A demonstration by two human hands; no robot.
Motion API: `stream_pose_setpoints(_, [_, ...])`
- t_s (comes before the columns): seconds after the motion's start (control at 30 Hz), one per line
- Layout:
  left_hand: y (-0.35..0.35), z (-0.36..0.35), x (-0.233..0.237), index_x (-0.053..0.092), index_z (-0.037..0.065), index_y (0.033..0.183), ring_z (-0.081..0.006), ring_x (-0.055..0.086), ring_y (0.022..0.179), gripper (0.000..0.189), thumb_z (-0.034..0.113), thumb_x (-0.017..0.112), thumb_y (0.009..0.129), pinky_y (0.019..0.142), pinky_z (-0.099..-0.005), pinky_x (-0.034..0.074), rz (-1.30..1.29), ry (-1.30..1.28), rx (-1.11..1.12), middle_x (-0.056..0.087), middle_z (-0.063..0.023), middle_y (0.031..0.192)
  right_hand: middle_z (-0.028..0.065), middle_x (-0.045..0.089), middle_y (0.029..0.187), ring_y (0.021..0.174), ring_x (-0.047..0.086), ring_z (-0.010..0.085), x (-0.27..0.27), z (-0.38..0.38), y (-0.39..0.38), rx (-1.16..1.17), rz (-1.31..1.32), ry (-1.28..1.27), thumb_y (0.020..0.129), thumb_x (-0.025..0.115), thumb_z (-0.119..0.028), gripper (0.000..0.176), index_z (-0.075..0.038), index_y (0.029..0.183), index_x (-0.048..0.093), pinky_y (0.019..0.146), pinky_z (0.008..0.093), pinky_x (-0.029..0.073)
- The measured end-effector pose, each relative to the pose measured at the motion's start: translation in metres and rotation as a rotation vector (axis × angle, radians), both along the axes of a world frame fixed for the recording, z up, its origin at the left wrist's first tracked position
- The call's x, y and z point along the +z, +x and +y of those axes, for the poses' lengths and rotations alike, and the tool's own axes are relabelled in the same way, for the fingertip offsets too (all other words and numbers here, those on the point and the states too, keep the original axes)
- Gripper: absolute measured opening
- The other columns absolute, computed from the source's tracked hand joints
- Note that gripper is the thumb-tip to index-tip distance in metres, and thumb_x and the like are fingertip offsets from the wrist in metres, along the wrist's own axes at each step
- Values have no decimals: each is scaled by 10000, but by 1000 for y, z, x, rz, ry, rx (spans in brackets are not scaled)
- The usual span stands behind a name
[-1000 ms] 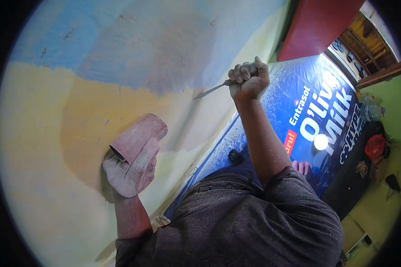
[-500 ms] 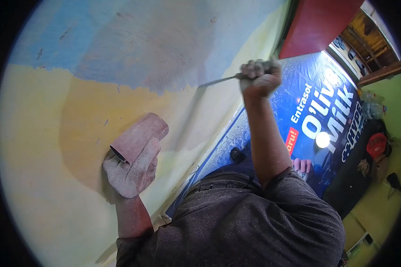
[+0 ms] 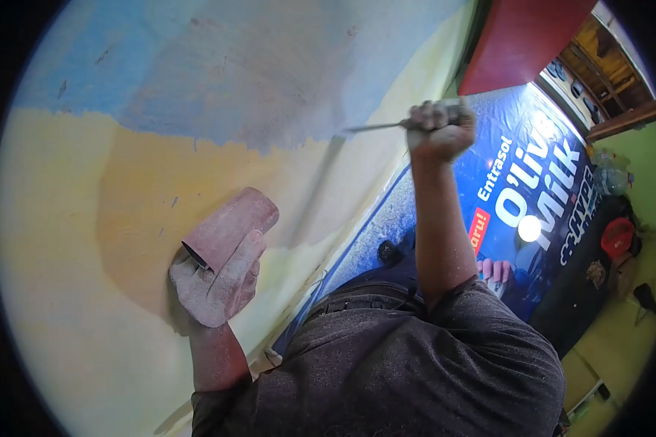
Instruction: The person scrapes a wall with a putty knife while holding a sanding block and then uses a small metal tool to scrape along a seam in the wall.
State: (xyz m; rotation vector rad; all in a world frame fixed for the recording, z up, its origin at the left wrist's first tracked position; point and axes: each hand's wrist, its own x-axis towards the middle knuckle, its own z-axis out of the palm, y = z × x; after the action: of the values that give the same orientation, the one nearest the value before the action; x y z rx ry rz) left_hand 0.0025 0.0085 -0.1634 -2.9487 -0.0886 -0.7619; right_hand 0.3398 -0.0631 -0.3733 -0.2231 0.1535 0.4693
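A curled sheet of reddish-brown sandpaper [image 3: 233, 224] is held in my left hand [image 3: 219, 284], its thumb pressed along the outside and its fingers behind. This dust-coated hand is close against the painted wall [image 3: 153, 175], over the yellow area. My right hand [image 3: 442, 130], also dusty, is raised in a fist around the handle of a scraper [image 3: 375, 128]. The scraper's thin blade points left toward the wall, its tip near the ragged border between blue and yellow paint. A shadow of the tool falls down the wall below it.
A blue printed banner [image 3: 517, 175] covers the floor beside the wall, dusted white near the wall's foot. A red panel [image 3: 525, 44] stands at the top right. Along the right are a plastic bottle [image 3: 611, 178], a red round object [image 3: 617, 237] and a dark mat [image 3: 572, 306].
My right hand has moved a little to the right with the scraper, drawing its tip away from where it was at the wall. My left hand and the sandpaper have barely shifted.
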Motion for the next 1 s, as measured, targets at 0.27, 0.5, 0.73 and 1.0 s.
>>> stream_pose_setpoints(0.27, [2,-2,1,802,95,1185,-356,826,925,241,43,849,955,819,-452,665,5,20,3,821,-133,1043,-23,305,540,483,363,187,7,-3,7,-33,19,-38,1064,546,-333,445,-200,683,357,526,388,348])
stream_pose_setpoints(0.5, [3,0,-2,797,91,1188,-356,827,925,247,38,847,952,812,-456,667,-14,-9,-6,820,-138,1038,-24,319,542,475,366,183,-7,11,-7,46,-34,-32,1057,559,-338,470,-216,660,340,523,358,329])
stream_pose_setpoints(0.73, [5,0,-2,801,87,1209,-361,823,922,259,58,852,956,824,-462,659,-15,-2,1,823,-140,1041,-33,325,556,486,360,159,6,20,-27,131,34,-96,1050,556,-327,430,-211,687,357,538,364,366])
stream_pose_setpoints(1.0, [1,1,-5,821,98,1190,-372,819,932,260,54,865,937,838,-447,659,-18,16,9,823,-147,1062,-17,330,553,488,341,169,-8,22,-15,149,13,19,1021,570,-303,398,-208,689,370,535,360,360])
